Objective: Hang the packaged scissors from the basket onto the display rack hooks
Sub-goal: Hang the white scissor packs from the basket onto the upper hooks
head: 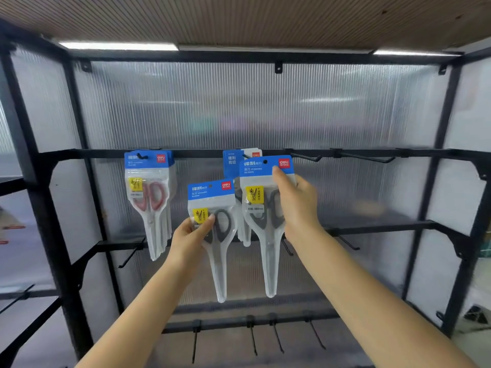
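two packs in hand, one hole to line up with its hook

two packaged scissors are up at the rack, one in each of my hands. my right hand (295,205) grips the right pack (265,208) by its right edge, thumb across the blue header card, fingers curled behind. its hang hole (265,162) sits at the top of that card, above and just left of my thumb tip. the pack hangs upright, long axis vertical, blades pointing down.

the hook i judge it is meant for is the middle hook (245,156) on the top rail, already carrying hung black-handled packs (231,166). my pack lies in front of those, hole slightly right of and a little below the hook tip, so the move calls for a small lift and shift left, then a push back along the hook.

my left hand (192,229) pinches the left pack (212,221) around its yellow label, lower and further left, also upright. it is farther from any hook, so it waits.

red-handled packs (148,192) hang on the left hook; empty hooks (366,158) stand to the right.
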